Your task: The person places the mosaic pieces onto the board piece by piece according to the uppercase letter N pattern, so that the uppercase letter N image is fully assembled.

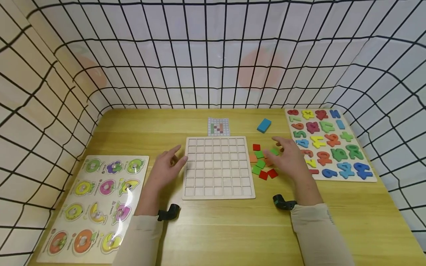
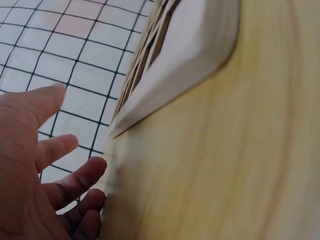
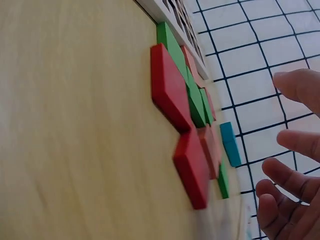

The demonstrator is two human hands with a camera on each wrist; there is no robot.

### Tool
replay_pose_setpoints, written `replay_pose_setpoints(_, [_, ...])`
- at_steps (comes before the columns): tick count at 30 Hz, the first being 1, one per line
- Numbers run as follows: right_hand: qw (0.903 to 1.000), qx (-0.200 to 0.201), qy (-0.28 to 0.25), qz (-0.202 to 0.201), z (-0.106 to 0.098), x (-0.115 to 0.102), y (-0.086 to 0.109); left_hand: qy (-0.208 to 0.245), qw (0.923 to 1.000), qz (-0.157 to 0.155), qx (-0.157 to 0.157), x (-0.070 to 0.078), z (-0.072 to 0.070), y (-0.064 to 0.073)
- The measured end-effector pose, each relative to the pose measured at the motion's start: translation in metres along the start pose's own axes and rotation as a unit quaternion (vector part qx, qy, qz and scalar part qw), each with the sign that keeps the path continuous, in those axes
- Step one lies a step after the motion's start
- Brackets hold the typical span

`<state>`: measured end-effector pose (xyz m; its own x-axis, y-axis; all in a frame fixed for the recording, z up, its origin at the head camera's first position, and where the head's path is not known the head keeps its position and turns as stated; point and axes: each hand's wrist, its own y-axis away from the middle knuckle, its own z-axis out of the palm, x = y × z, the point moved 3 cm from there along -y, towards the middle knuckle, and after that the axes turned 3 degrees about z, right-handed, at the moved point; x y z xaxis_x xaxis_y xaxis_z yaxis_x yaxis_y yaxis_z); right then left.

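Note:
A pale wooden grid board [image 1: 217, 168] with square recesses lies in the middle of the table. My left hand [image 1: 165, 167] is at its left edge, fingers loosely bent and holding nothing; in the left wrist view the same hand [image 2: 35, 165] shows spread fingers beside the board's corner [image 2: 185, 55]. To the right of the board lie several square tiles: red [image 1: 263, 175], green [image 1: 260, 164] and orange [image 1: 253, 158]. My right hand [image 1: 288, 157] hovers over their right side, partly hiding some tiles. In the right wrist view its fingers [image 3: 295, 145] are apart, with nothing between them.
Behind the board lies a small pattern card [image 1: 218, 127], with a blue block [image 1: 264, 125] to its right. A fruit puzzle board [image 1: 76, 201] is on the left, a number puzzle board [image 1: 361, 173] on the right. Black wire mesh [image 1: 208, 67] surrounds the table.

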<state>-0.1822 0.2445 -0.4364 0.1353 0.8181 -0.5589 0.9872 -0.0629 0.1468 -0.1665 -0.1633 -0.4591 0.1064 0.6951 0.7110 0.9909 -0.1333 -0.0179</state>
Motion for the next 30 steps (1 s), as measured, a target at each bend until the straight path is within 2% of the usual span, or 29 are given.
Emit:
replay_pose_setpoints(4, [0.9998,-0.016,-0.012,0.005,0.008,0.002,-0.003,-0.003,0.9998,0.019,0.008,-0.003,0.004,0.001])
replay_pose_setpoints(12, [0.998,-0.042,-0.044,-0.018,0.023,0.002,-0.009,-0.034,0.9974,0.055,0.031,-0.005,0.012,0.002])
replay_pose_setpoints(18, [0.997,-0.059,-0.043,-0.025,0.036,-0.007,-0.01,-0.067,0.9958,0.05,0.035,-0.005,0.014,0.003])
replay_pose_setpoints(23, [0.9971,-0.059,-0.001,-0.048,0.04,-0.012,-0.008,-0.07,0.996,0.043,0.036,-0.004,0.015,0.003])
replay_pose_setpoints(30, [0.9962,-0.064,0.015,-0.057,0.043,-0.012,-0.008,-0.071,0.9963,0.034,0.035,-0.004,0.016,0.003])
